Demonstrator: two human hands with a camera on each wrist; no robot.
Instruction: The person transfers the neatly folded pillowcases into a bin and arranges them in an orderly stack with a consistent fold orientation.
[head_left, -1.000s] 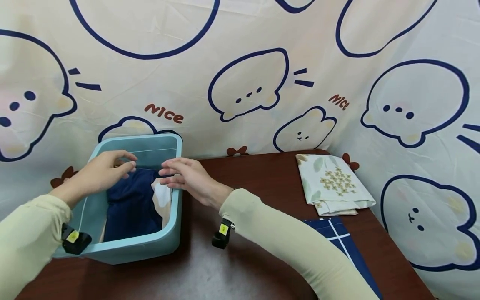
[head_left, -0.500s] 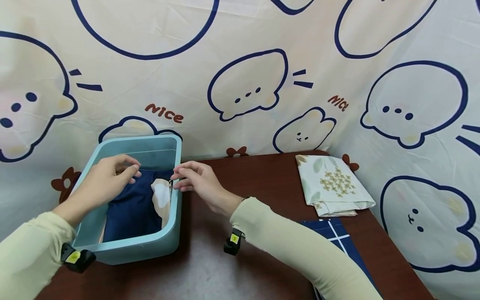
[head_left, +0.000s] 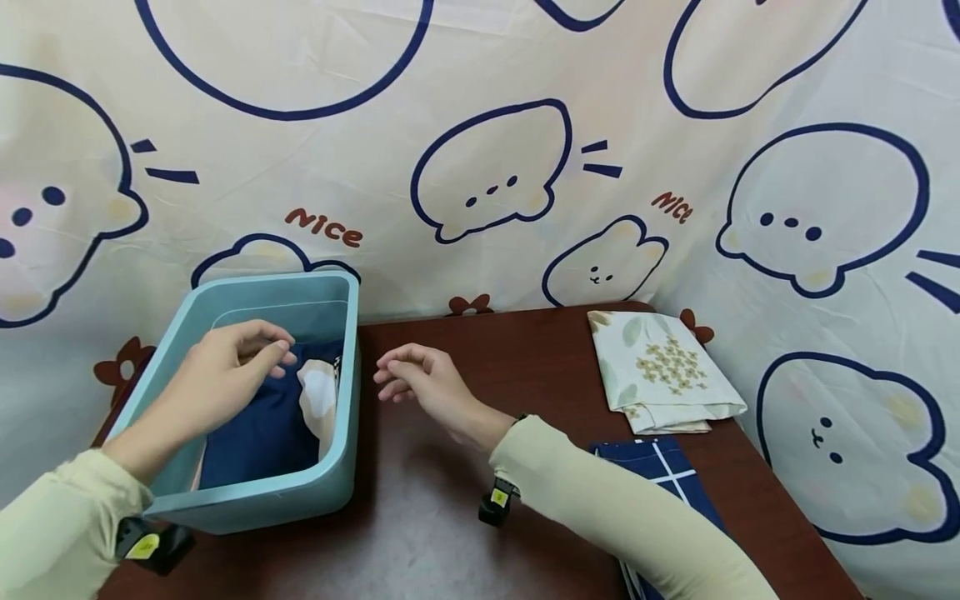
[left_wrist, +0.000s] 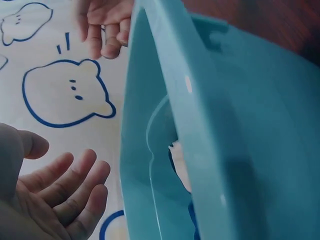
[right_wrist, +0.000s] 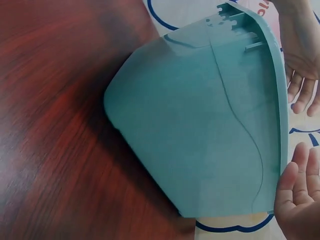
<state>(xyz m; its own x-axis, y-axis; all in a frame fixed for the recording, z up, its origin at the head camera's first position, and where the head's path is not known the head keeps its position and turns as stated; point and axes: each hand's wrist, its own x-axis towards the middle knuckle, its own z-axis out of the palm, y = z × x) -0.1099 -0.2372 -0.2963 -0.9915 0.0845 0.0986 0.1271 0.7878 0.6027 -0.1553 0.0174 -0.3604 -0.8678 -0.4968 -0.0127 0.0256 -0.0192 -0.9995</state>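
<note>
A light blue plastic bin (head_left: 333, 475) stands at the left of the table. Inside lies folded navy cloth (head_left: 258, 442), and beside it a cream and white piece of cloth (head_left: 321, 398) lies along the right wall. Above the bin hovers my left hand (head_left: 228, 375), its fingers loosely bent with nothing in them. My right hand (head_left: 427, 383) is in the air just right of the bin, apart from its rim and holding nothing. In the left wrist view the relaxed fingers (left_wrist: 75, 185) of the left hand show beside the bin.
A folded white cloth with a floral print (head_left: 667, 367) lies at the back right of the brown table (head_left: 420, 517). In front of it is a navy cloth with white lines (head_left: 660, 467), partly under the right sleeve. A cartoon-print curtain (head_left: 465, 67) hangs behind.
My right hand has moved from over the bin's right rim out to the right. The left hand has shifted slightly right and down. The cloths in the bin look unmoved.
</note>
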